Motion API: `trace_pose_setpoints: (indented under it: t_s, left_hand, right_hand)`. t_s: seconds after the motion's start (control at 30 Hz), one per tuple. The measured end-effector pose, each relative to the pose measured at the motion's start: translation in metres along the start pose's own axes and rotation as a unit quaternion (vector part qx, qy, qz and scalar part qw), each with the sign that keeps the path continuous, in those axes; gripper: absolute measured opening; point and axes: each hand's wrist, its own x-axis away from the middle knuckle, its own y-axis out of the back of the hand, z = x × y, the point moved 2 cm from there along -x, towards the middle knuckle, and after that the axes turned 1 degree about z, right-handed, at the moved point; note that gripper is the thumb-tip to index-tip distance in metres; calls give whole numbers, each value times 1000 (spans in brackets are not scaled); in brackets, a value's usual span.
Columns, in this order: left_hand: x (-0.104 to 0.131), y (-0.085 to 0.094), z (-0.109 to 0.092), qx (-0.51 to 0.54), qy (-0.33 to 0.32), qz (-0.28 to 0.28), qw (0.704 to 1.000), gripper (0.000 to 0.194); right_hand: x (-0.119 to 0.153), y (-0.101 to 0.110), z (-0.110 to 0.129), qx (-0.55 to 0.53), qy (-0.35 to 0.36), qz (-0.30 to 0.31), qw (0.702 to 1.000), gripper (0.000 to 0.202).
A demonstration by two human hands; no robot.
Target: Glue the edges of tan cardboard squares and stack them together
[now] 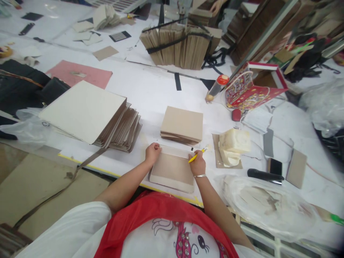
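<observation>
In front of me at the table edge lies a grey-beige cardboard panel (172, 167) with lighter strips along its far and near edges. The curled fingers of my left hand (153, 153) are closed at its far left corner. My right hand (198, 164) is closed around a slim yellow pen-like tool (195, 157) and rests by the panel's far right corner. The tool's pale end points up and away; its exact kind is unclear. Just beyond the panel sits a low stack of beige boards (182, 123).
To the left stands a tall pile of large boards (86, 111). On the right are a cream block (233, 143) on a card, a black stapler-like object (264, 175), a plastic bag (266, 204) and a red paper bag (252, 86). Strapped boards (180, 44) stand farther back.
</observation>
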Motion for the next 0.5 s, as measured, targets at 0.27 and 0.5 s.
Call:
trace_pose_setpoints:
  t_s: [0.27, 0.5]
  left_hand:
    - [-8, -1, 2, -32, 40, 12, 999, 29]
    - [-7, 2, -3, -30, 42, 17, 999, 29]
  right_hand:
    - [1, -3, -4, 27, -17, 10, 999, 28]
    - [0, -5, -5, 12, -8, -7, 1000, 28]
